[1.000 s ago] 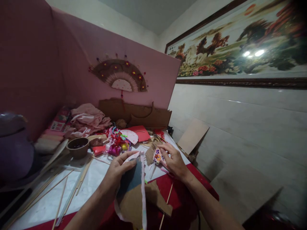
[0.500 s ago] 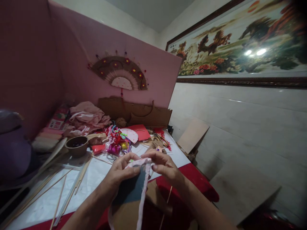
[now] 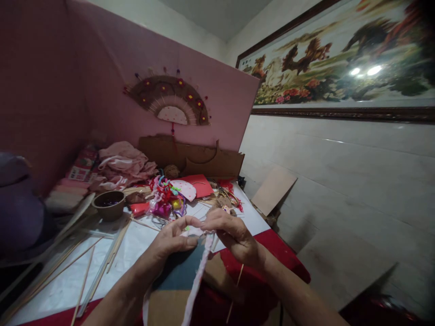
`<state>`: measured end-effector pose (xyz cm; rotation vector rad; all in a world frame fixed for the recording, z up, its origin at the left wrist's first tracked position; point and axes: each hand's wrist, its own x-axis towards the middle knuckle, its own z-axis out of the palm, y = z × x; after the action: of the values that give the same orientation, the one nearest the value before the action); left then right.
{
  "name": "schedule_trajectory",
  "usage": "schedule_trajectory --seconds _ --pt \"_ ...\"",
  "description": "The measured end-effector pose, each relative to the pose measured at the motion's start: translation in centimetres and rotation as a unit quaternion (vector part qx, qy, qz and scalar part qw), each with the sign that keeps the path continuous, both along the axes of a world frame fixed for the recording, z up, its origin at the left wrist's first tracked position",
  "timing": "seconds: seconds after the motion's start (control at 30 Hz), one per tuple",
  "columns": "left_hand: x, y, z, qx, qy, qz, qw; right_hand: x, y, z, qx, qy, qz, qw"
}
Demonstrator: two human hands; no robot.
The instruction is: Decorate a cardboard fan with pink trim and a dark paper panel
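A piece of cardboard (image 3: 170,304) with a dark blue-green upper part is held up in front of me, and pale pink cloth edging (image 3: 197,286) runs along its sides and top. My left hand (image 3: 173,242) grips its upper left corner, thumb lying on the near face and fingers behind. At the top right corner my right hand (image 3: 234,233) pinches the cloth edging, its fingertips close to those of my left hand. The right fingers cover much of that corner.
Behind my hands lie a pile of colourful trimmings (image 3: 163,194), a red paper (image 3: 200,184), scissors (image 3: 231,195) and a dark bowl (image 3: 108,204). Thin wooden sticks (image 3: 84,278) spread at the left. A decorated fan (image 3: 170,99) hangs on the pink panel.
My right hand has shifted slightly left and its fingers have closed over the top corner. The cardboard's lower end has swung a little left.
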<state>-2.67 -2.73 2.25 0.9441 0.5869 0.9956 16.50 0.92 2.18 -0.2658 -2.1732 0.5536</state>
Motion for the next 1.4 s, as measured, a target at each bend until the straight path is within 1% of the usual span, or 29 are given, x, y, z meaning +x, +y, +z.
schedule_trajectory --seconds 0.17,0.27,0.4,0.47,0.5,0.57,0.7,0.8,0.9,0.97,1.03,1.13,1.2,1.3,1.33,1.4 --pt "-0.2 0.2 -0.2 0.011 0.012 -0.002 1.000 0.4 0.5 0.6 0.094 -0.055 0.010 0.994" --pt "-0.2 0.1 -0.2 0.001 -0.002 -0.011 1.000 0.7 0.7 1.2 0.146 -0.082 0.003 0.986" --pt "-0.1 0.1 0.0 -0.013 -0.015 -0.013 1.000 0.8 1.0 2.0 0.240 -0.132 -0.008 0.962" --pt "-0.1 0.2 -0.1 -0.014 -0.009 -0.002 1.000 0.7 1.0 2.5 0.272 -0.157 -0.005 0.949" --pt "-0.1 0.2 -0.1 -0.013 -0.003 0.008 1.000 0.7 1.0 2.7 0.275 -0.167 -0.004 0.947" --pt "-0.1 0.3 -0.1 -0.008 0.009 0.037 0.999 0.6 0.6 3.0 0.253 -0.166 -0.011 0.953" --pt "-0.2 0.6 -0.3 0.005 0.009 0.095 0.995 0.4 -1.1 3.5 0.191 -0.110 -0.087 0.971" --pt "-0.3 0.8 -0.5 0.013 0.015 0.119 0.993 0.3 -2.2 3.1 0.160 -0.054 -0.143 0.975" --pt "-0.2 0.8 -0.8 0.032 0.022 0.128 0.991 0.2 -2.4 2.0 0.139 -0.038 -0.166 0.976" --pt "0.0 0.6 -0.8 0.052 0.018 0.124 0.991 0.1 -2.2 1.3 0.156 -0.051 -0.169 0.972" --pt "0.2 0.4 -0.7 0.068 0.011 0.113 0.991 -0.2 -1.9 0.8 0.198 -0.073 -0.168 0.963" --pt "0.2 0.2 -0.6 0.076 0.011 0.101 0.992 -0.6 -1.9 0.5 0.269 -0.092 -0.172 0.943" --pt "0.1 0.3 -0.6 0.075 0.014 0.107 0.991 -0.7 -2.2 0.6 0.285 -0.093 -0.170 0.939" --pt "-0.2 0.6 -0.6 0.069 0.013 0.123 0.990 -0.6 -3.0 0.4 0.241 -0.062 -0.152 0.956" --pt "-0.3 0.6 -0.5 0.062 0.009 0.121 0.991 -0.5 -3.2 0.3 0.215 -0.034 -0.159 0.963" --pt "-0.5 0.6 -0.3 0.040 0.001 0.099 0.994 -0.4 -3.6 -0.2 0.154 0.038 -0.202 0.966"
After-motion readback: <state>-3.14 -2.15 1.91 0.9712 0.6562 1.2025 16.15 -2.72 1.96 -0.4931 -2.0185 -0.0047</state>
